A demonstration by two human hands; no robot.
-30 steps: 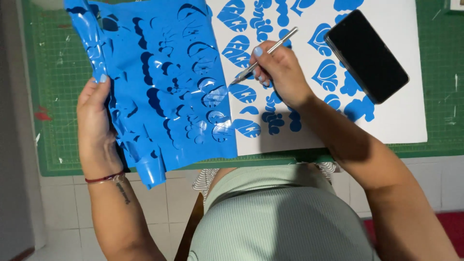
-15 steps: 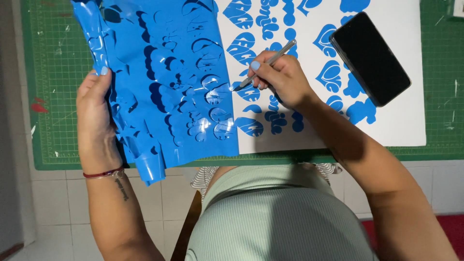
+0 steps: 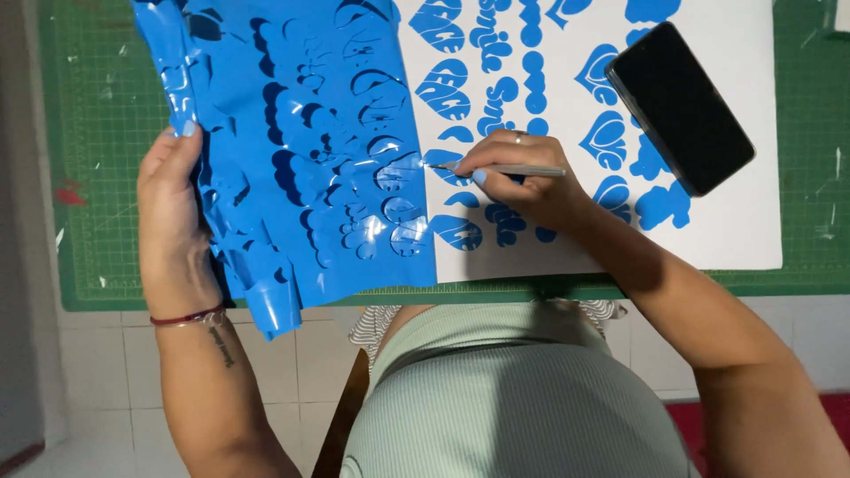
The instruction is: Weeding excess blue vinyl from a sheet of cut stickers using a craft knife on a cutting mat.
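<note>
Left hand [image 3: 177, 212] gripped the peeled blue vinyl [image 3: 301, 150] at the mat's [image 3: 88, 177] near-left edge, right hand [image 3: 522, 181] clenched on the tool [image 3: 505, 168], now lowered flatter than before, tip at the peel line, phone [image 3: 680, 108] unmoved on the white sheet [image 3: 735, 230].

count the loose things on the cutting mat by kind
blue vinyl sheet, peeled up by the left hand: 1
white backing sheet: 1
black phone: 1
weeding tool, in the right hand: 1
total: 4
</note>
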